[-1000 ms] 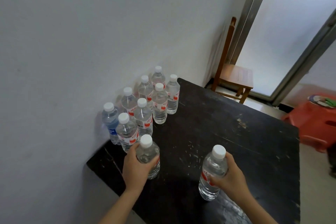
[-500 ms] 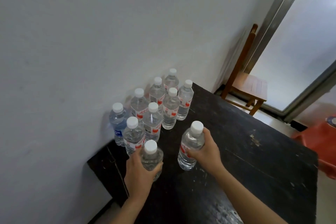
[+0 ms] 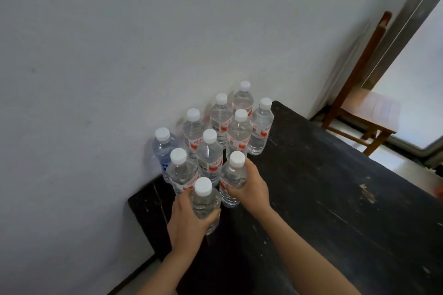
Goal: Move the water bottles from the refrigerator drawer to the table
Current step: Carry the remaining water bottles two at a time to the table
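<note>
Several clear water bottles with white caps and red labels stand in two rows along the wall on the dark table [image 3: 335, 199]; the group's middle bottle [image 3: 209, 153] is upright. A blue-labelled bottle [image 3: 163, 148] stands at the group's left, against the wall. My left hand [image 3: 185, 220] grips the nearest bottle [image 3: 203, 201], upright at the near end of the group. My right hand [image 3: 249, 187] grips another bottle [image 3: 233, 175] just right of it, beside the second row; whether its base rests on the table I cannot tell.
A grey wall runs along the table's left side. The table's near left corner [image 3: 141, 201] lies close to my left hand. A wooden chair [image 3: 366, 112] stands beyond the far end, by a glass door frame [image 3: 407, 14].
My right hand has carried its bottle leftward and away from me, up against the group. My left hand has kept its bottle in about the same spot. The view has shifted left.
</note>
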{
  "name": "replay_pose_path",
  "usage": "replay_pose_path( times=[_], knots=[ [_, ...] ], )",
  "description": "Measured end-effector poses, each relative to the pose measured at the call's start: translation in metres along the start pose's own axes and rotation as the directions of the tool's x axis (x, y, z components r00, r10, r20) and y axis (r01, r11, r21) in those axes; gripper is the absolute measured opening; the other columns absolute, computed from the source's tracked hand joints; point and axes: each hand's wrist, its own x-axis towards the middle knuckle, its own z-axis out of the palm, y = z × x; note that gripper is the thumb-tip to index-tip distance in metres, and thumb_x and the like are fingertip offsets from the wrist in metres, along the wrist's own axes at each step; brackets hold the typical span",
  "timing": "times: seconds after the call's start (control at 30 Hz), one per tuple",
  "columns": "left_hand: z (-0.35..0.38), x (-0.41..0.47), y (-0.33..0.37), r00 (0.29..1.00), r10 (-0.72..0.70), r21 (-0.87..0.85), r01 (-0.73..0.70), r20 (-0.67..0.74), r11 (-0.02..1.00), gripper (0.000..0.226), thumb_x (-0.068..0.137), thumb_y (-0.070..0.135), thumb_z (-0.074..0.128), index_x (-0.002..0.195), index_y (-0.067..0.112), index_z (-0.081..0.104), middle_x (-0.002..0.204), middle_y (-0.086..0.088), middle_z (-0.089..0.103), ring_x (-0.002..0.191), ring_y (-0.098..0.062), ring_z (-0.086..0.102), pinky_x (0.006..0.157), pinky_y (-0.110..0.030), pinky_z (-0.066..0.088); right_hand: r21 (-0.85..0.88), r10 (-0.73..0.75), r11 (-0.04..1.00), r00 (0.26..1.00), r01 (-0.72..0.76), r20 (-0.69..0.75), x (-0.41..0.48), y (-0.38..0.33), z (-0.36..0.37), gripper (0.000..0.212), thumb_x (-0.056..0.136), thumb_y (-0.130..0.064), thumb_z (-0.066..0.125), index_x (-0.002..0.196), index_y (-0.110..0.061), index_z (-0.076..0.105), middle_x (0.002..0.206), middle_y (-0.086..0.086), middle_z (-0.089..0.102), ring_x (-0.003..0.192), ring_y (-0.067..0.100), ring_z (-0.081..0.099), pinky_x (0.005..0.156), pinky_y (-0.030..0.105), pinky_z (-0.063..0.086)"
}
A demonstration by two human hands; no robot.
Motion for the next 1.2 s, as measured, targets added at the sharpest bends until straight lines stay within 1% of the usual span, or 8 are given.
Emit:
replay_pose_path(
  times=[0.23,0.43,0.57,0.67,0.83,0.97,1.13,1.2],
  knots=[
    [0.003,0.008,0.006,1.000,0.010,0.001,-0.010,-0.021,1.000,0.082,0.056,0.047,0.081,0.123,0.022,0.042,0.124,0.001,0.050,0.114,-0.020,0.051,0.080,-0.033,0.042,-0.024,-0.006,1.000,1.000,0.006,-0.021,0.000,0.000,0.003,0.081,0.072,-0.038,0.076,0.138,-0.030,0.031,0.135,-0.005,0.046,0.119,0.015,0.048,0.093,0.036,0.044],
    [0.007,0.002,0.003,0.999,-0.001,0.000,0.001,-0.035,1.000,0.084,0.055,0.045,0.082,0.124,0.020,0.041,0.125,0.001,0.049,0.117,-0.021,0.048,0.083,-0.039,0.045,0.051,0.014,0.999,1.000,-0.014,0.003,-0.002,0.000,0.004,0.084,0.072,-0.032,0.077,0.139,-0.033,0.027,0.136,-0.003,0.042,0.121,0.016,0.046,0.095,0.036,0.044],
    [0.004,0.002,0.008,1.000,-0.008,-0.010,0.008,0.020,1.000,0.089,0.055,0.046,0.081,0.127,0.020,0.035,0.129,0.001,0.045,0.119,-0.021,0.045,0.083,-0.039,0.044,0.055,0.040,0.998,0.999,-0.042,0.035,-0.004,0.004,0.002,0.099,0.070,-0.025,0.079,0.145,-0.032,0.015,0.142,0.002,0.032,0.132,0.019,0.032,0.105,0.041,0.038],
    [0.000,0.003,0.010,0.996,0.011,0.016,-0.013,0.093,1.000,0.090,0.060,0.047,0.078,0.131,0.022,0.029,0.133,-0.001,0.041,0.120,-0.022,0.042,0.081,-0.037,0.043,0.060,0.130,0.990,0.991,-0.131,0.026,-0.015,0.017,-0.002,0.112,0.068,-0.026,0.081,0.147,-0.031,0.002,0.151,0.001,0.021,0.138,0.017,0.021,0.110,0.040,0.029],
    [-0.011,-0.009,-0.003,0.984,0.008,0.044,-0.016,0.178,0.999,0.101,0.065,0.039,0.078,0.142,0.024,0.014,0.142,-0.008,0.031,0.131,-0.024,0.031,0.099,-0.041,0.038,0.056,0.221,0.974,0.975,-0.221,0.010,-0.047,0.042,-0.011,0.101,0.074,-0.019,0.076,0.147,-0.027,0.008,0.152,0.003,0.020,0.138,0.017,0.023,0.108,0.034,0.029],
    [-0.034,-0.021,-0.024,0.978,-0.022,0.023,0.018,0.208,1.000,0.096,0.071,0.030,0.076,0.144,0.023,0.014,0.145,-0.009,0.023,0.133,-0.023,0.028,0.104,-0.039,0.034,0.025,0.265,0.964,0.964,-0.265,-0.014,-0.070,0.055,-0.017,0.092,0.075,-0.017,0.075,0.146,-0.024,0.017,0.148,0.006,0.023,0.133,0.019,0.032,0.107,0.034,0.035],
    [-0.072,-0.022,-0.053,0.989,-0.084,0.023,0.081,0.122,0.996,0.079,0.079,0.024,0.069,0.143,0.012,0.022,0.145,-0.014,0.029,0.131,-0.027,0.032,0.109,-0.040,0.030,-0.114,0.218,0.969,0.976,-0.217,-0.010,-0.084,0.051,-0.019,0.081,0.078,-0.023,0.073,0.144,-0.023,0.025,0.150,0.007,0.021,0.132,0.020,0.034,0.104,0.032,0.038],
    [-0.090,-0.026,-0.065,0.996,-0.059,0.137,0.050,0.067,0.989,0.067,0.083,0.031,0.063,0.139,0.012,0.031,0.142,-0.013,0.037,0.130,-0.028,0.033,0.108,-0.038,0.028,-0.214,0.167,0.964,0.986,-0.159,0.018,-0.089,0.044,-0.016,0.076,0.080,-0.027,0.071,0.143,-0.023,0.028,0.151,0.007,0.019,0.134,0.021,0.032,0.104,0.033,0.038]
  ],
)
